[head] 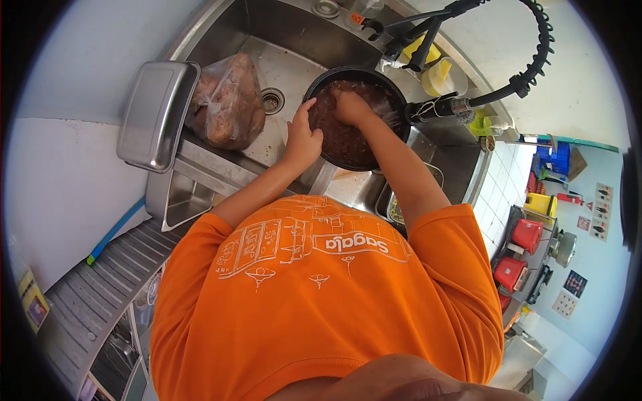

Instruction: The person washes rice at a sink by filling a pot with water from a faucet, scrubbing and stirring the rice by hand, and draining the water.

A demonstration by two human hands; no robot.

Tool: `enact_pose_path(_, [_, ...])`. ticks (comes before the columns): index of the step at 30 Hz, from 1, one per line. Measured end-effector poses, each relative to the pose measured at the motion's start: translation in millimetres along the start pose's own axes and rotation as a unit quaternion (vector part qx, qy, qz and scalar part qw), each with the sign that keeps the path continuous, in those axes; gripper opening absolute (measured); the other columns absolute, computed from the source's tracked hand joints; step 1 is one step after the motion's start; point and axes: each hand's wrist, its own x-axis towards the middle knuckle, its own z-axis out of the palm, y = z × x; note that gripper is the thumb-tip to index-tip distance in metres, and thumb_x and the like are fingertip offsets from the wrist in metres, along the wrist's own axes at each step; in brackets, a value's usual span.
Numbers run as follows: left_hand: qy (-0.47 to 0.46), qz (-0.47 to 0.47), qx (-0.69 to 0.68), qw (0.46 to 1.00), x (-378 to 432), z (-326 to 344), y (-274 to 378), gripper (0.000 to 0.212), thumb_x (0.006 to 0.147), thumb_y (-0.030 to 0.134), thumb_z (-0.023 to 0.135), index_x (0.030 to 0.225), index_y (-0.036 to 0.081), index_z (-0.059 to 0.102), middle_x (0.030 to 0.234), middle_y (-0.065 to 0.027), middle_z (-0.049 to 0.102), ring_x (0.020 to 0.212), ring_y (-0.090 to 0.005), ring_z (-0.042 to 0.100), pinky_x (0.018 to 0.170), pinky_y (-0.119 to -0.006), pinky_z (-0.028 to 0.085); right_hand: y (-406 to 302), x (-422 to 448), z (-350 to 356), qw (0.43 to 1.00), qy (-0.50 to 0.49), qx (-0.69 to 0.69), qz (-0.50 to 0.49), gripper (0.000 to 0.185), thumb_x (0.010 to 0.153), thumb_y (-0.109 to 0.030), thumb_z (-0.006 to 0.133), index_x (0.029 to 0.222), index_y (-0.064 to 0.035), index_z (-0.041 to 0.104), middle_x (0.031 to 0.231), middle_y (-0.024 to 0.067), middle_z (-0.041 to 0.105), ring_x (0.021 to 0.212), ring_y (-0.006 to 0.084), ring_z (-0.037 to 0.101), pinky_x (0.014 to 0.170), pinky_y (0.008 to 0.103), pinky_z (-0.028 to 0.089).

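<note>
A round black pot [405, 95] stands in the stainless-steel sink, over the divider between its basins. Murky reddish-brown liquid [346, 145] with small bits fills it. My left hand [305, 135] holds the pot's near left rim, thumb and forefinger over the edge. Inside the pot, my right hand [352, 108] dips its fingers into the liquid, which hides the fingertips and anything between them. The black spray faucet head [432, 109] points over the right rim, and streaks of water fall from it near my right hand.
A clear plastic bag of raw meat [228, 108] lies left of the drain [272, 101]. A steel pan [158, 115] leans on the sink's left edge. Right of the pot sit a plastic tub [444, 77] and a bottle of yellow-green liquid [486, 125]. A strainer tray [396, 208] is partly behind my right arm.
</note>
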Motion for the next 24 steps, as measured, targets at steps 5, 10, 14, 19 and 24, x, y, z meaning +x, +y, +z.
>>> enact_pose_path(5, [-0.029,-0.023,-0.017,0.999,-0.9,5.0,2.8,0.065,0.075,-0.001,0.048,0.138,0.011,0.034,0.140,-0.0142,0.039,0.135,-0.0339,0.032,0.109,-0.063,0.010,-22.5,-35.0,-12.7,0.997,-0.075,0.007,0.036,0.025,0.079,-0.023,0.059,0.095,-0.0064,0.069,0.100,0.0216,0.066,0.092,0.0361,0.064,0.083,0.0432,0.051])
enact_pose_path(10, [-0.023,0.012,-0.038,0.999,-0.8,6.4,3.6,0.065,0.074,-0.003,0.047,0.137,0.010,0.035,0.138,-0.0160,0.040,0.135,-0.0346,0.031,0.110,-0.059,0.013,-25.1,-47.4,-2.7,0.926,0.035,-0.087,-0.367,0.036,0.077,-0.033,0.061,0.102,-0.0086,0.068,0.112,0.0113,0.062,0.111,0.0296,0.053,0.094,0.0415,0.041])
enact_pose_path(14, [-0.013,0.027,-0.026,0.999,-1.2,7.4,2.4,0.063,0.074,-0.004,0.047,0.135,0.008,0.037,0.137,-0.0187,0.040,0.131,-0.0356,0.035,0.110,-0.052,0.019,-10.6,-27.8,-7.0,0.889,0.071,-0.181,-0.414,0.034,0.077,-0.040,0.061,0.096,-0.0127,0.071,0.111,0.0071,0.059,0.118,0.0257,0.045,0.102,0.0418,0.034])
enact_pose_path(19, [-0.017,0.013,-0.051,0.998,-2.8,11.7,1.4,0.061,0.075,-0.004,0.046,0.134,0.008,0.038,0.141,-0.0187,0.036,0.133,-0.0355,0.033,0.110,-0.054,0.018,9.0,-18.7,-35.4,0.963,0.050,-0.230,-0.128,0.050,0.078,-0.047,0.059,0.114,-0.0123,0.064,0.113,0.0107,0.059,0.113,0.0306,0.049,0.099,0.0462,0.039])
enact_pose_path(24, [0.012,-0.012,-0.038,0.999,-1.2,18.7,7.8,0.058,0.078,-0.004,0.044,0.134,0.008,0.039,0.149,-0.0183,0.029,0.138,-0.0351,0.027,0.111,-0.056,0.016,35.1,-35.5,-12.2,0.986,0.091,-0.107,0.094,0.055,0.083,-0.054,0.053,0.113,-0.0090,0.062,0.116,0.0181,0.058,0.109,0.0357,0.056,0.092,0.0479,0.045])
